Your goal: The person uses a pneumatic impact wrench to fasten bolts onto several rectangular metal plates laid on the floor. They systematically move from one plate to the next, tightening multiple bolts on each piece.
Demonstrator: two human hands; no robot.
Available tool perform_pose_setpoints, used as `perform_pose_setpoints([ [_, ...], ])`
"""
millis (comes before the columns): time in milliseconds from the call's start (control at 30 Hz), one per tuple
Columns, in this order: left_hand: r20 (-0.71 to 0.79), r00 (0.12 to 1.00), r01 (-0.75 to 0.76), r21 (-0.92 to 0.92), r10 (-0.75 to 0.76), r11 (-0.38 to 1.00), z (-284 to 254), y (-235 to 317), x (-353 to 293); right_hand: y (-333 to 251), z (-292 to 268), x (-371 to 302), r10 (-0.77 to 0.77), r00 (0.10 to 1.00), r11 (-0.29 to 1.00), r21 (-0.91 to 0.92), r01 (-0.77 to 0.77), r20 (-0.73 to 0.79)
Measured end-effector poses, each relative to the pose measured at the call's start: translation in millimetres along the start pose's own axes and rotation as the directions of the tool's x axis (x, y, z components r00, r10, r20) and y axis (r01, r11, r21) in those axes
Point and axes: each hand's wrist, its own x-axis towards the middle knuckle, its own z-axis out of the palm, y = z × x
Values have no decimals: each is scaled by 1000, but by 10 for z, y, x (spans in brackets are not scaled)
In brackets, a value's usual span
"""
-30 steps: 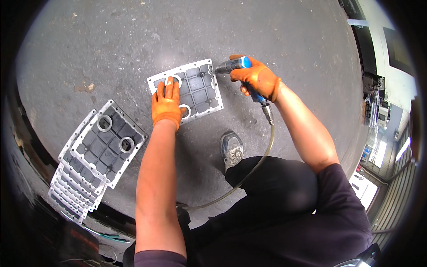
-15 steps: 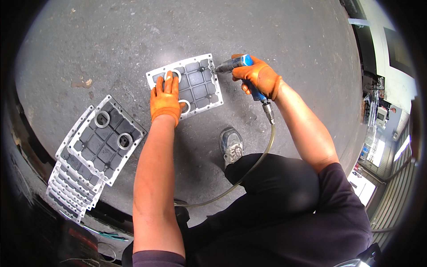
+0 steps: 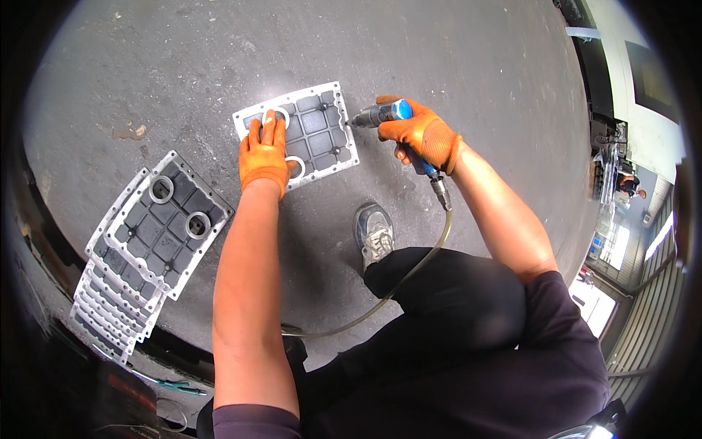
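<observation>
Near: one black-trousered leg (image 3: 461,296), bent; a clear yellowish hose (image 3: 418,269) passing over it. One grey shoe (image 3: 376,233), pale laces, on the floor.

Next: left hand (image 3: 265,157), orange glove; fingers extended and laid flat over the left part of a metal panel, grasping nothing closed. Right hand (image 3: 430,137), matching glove; fingers clenched round the grip of a blue and dark grey pistol-shaped tool (image 3: 400,110), hose fitted at its base. Tool nose at the panel's right edge; contact cannot be told.

Metal panel (image 3: 316,123), one: flat on the floor between the hands, tray-like; pale drilled rim, dark recesses parted by ribs, two pale rings partly covered by the left hand.

Panel stack (image 3: 164,233), left of the left forearm: similar pieces, overlapping in a fanned row; uppermost shows ribbed cells and two ringed openings.

Far: dark grey floor (image 3: 453,55); at right, another person (image 3: 629,185), small.
</observation>
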Motion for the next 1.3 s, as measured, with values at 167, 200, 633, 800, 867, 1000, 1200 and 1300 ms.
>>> perform_pose_setpoints([
  [167,-3,1000,-14,10,14,1000,20,8,15,-40,30,-12,-15,999,998,60,12,44],
  [200,4,1000,-13,6,13,1000,24,4,18,-23,31,11,1,999,998,63,-4,39],
  [633,248,967,42,51,-53,998,-38,18,80,103,74,171,3,1000,1000,-13,-3,19],
  [800,299,952,41,81,-63,996,-159,69,95,75,113,263,54,998,998,-42,-55,-20],
  [867,290,956,30,72,-50,997,-159,58,114,88,55,214,24,1000,999,-32,-24,-7],
  [1000,239,970,16,81,-35,997,-62,3,92,296,-53,-21,-69,997,998,-5,69,45],
  [1200,206,978,29,44,-37,999,-68,-2,50,464,36,-107,27,998,998,49,-29,52],
  [1300,186,982,22,43,-30,999,-26,-12,58,528,22,-82,13,997,992,121,-21,73],
])
